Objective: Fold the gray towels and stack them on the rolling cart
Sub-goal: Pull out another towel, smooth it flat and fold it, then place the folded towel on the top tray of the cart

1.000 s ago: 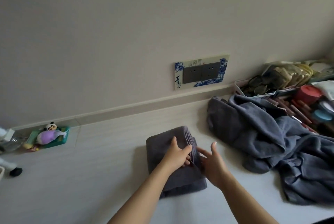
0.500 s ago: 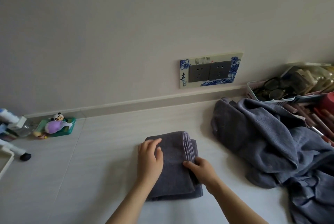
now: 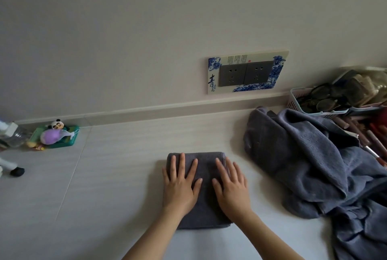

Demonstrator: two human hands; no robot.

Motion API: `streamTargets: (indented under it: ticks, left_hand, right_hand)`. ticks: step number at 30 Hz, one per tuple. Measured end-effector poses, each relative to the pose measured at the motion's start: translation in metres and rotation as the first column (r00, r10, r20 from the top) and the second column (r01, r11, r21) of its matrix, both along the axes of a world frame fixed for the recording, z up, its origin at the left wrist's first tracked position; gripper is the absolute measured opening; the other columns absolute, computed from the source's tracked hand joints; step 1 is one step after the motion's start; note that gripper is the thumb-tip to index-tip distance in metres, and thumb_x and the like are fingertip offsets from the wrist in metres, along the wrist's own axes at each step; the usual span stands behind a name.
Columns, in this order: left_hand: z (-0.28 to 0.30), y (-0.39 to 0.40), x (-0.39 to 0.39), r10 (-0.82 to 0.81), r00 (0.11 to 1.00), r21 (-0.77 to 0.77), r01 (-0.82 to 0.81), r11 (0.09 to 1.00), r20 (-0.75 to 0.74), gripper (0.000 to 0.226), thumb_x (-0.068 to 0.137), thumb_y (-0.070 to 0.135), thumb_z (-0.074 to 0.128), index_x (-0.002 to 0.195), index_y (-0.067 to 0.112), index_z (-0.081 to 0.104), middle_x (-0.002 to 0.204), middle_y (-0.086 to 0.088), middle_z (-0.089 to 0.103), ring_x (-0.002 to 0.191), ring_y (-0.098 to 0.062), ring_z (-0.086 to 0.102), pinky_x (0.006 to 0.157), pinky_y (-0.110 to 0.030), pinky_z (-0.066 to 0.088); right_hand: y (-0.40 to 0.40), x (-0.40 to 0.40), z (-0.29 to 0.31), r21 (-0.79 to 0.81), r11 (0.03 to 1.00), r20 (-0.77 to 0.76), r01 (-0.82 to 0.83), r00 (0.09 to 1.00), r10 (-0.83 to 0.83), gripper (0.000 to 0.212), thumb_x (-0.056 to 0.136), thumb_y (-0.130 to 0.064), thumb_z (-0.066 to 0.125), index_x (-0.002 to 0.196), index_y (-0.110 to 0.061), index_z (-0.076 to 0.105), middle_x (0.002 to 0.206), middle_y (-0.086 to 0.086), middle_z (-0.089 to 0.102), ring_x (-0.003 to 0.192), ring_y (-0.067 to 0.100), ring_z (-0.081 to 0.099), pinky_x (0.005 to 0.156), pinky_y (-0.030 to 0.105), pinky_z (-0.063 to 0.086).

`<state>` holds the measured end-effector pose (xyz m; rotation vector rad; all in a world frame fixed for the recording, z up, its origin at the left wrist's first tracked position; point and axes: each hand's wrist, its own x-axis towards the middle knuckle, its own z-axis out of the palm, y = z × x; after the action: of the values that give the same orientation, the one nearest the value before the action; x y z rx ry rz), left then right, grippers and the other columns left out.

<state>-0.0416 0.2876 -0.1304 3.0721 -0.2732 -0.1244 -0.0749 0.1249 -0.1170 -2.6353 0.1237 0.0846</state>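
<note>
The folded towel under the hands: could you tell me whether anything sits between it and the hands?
Nothing visible does. The left hand and right hand both lie flat, fingers straight, directly on the folded towel. The cart is not in view.

Open countertop (image 3: 104,186) is left on the near left of the folded towel (image 3: 206,176), between it and the green tray of toys (image 3: 56,137) by the wall. A bare strip is also left behind the towel, up to the wall ledge (image 3: 167,108). The right side is blocked by a heap of unfolded gray towels (image 3: 310,165), with a pink basket (image 3: 314,102) and cosmetics (image 3: 364,132) crowded behind it.
</note>
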Motion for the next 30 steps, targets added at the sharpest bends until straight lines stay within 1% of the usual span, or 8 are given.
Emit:
streamTargets:
  ticks: [3,6,10,14,18,20,23,30]
  left_hand:
    - [-0.003,0.004,-0.001,-0.010,1.000,-0.035,0.009,0.999,-0.014,0.057,0.089,0.052,0.030,0.141,0.029,0.039,0.149,-0.013,0.035,0.137,-0.037,0.024,0.099,-0.061,0.036]
    - [-0.007,0.011,0.000,-0.040,0.999,-0.087,0.040,0.995,0.009,0.055,0.092,0.052,0.027,0.143,0.032,0.031,0.153,-0.008,0.028,0.140,-0.034,0.020,0.099,-0.058,0.038]
    - [-0.009,0.012,0.003,-0.035,0.999,-0.126,0.035,0.991,0.003,0.056,0.090,0.050,0.032,0.143,0.034,0.029,0.153,-0.006,0.029,0.141,-0.032,0.020,0.097,-0.057,0.041]
    - [-0.008,0.011,0.007,-0.036,0.999,-0.144,0.034,0.989,-0.015,0.056,0.089,0.051,0.033,0.142,0.034,0.031,0.151,-0.006,0.032,0.139,-0.031,0.021,0.096,-0.055,0.042]
    - [-0.003,0.018,0.007,0.028,0.998,-0.312,-0.042,0.949,-0.048,0.066,0.086,0.058,0.034,0.147,0.034,0.023,0.157,-0.007,0.015,0.143,-0.026,0.009,0.109,-0.051,0.030]
    - [0.000,0.025,-0.001,0.190,0.956,-0.517,-0.281,0.809,-0.224,0.081,0.081,0.059,0.051,0.149,0.034,0.014,0.155,-0.005,0.014,0.142,-0.023,0.015,0.113,-0.041,0.026]
    - [0.003,0.042,-0.015,0.345,0.785,-0.658,-0.619,0.429,-0.515,0.115,0.053,0.066,0.073,0.145,0.021,0.020,0.141,-0.001,0.043,0.125,-0.018,0.046,0.103,-0.039,0.042]
    - [0.032,0.092,-0.046,0.194,0.593,-0.610,-0.791,-0.037,-0.781,0.077,0.049,0.044,0.088,0.111,0.008,0.059,0.097,-0.006,0.073,0.085,-0.020,0.071,0.069,-0.029,0.055]
  right_hand:
    - [0.006,0.003,-0.013,-0.102,0.994,-0.101,-0.042,0.994,0.031,0.062,0.094,-0.057,0.010,0.145,-0.028,0.031,0.150,-0.001,0.031,0.134,0.028,0.040,0.111,0.039,0.001]
    - [0.007,0.004,-0.024,-0.042,0.997,-0.154,-0.069,0.986,0.062,0.088,0.068,-0.071,-0.030,0.144,-0.029,-0.015,0.150,-0.012,-0.016,0.145,0.015,-0.005,0.111,0.035,-0.017]
    - [0.007,0.008,-0.029,-0.037,0.998,-0.179,-0.057,0.983,0.050,0.091,0.056,-0.071,-0.040,0.137,-0.029,-0.029,0.147,-0.013,-0.026,0.144,0.013,-0.014,0.114,0.035,-0.014]
    - [0.007,0.011,-0.027,-0.010,0.998,-0.201,-0.059,0.978,0.056,0.086,0.065,-0.076,-0.027,0.138,-0.031,-0.025,0.152,-0.010,-0.019,0.146,0.016,-0.001,0.116,0.032,0.000]
    - [0.009,0.009,-0.010,0.115,0.993,-0.188,0.008,0.982,0.014,0.071,0.090,-0.060,0.027,0.149,-0.031,-0.001,0.158,0.005,0.006,0.140,0.026,0.021,0.111,0.035,0.019]
    - [0.009,0.007,-0.004,0.329,0.931,-0.162,0.156,0.981,-0.107,0.076,0.089,-0.042,0.056,0.150,-0.025,0.014,0.145,0.014,0.032,0.131,0.029,0.035,0.106,0.036,0.031]
    - [0.010,0.008,-0.001,0.476,0.791,-0.338,0.385,0.910,-0.239,0.079,0.077,-0.037,0.074,0.140,-0.011,0.032,0.128,0.011,0.053,0.117,0.027,0.052,0.092,0.033,0.044]
    - [0.045,0.010,0.013,0.592,0.615,-0.650,0.521,0.760,-0.017,0.058,0.067,-0.042,0.081,0.105,-0.001,0.063,0.094,0.009,0.071,0.085,0.024,0.068,0.068,0.031,0.056]
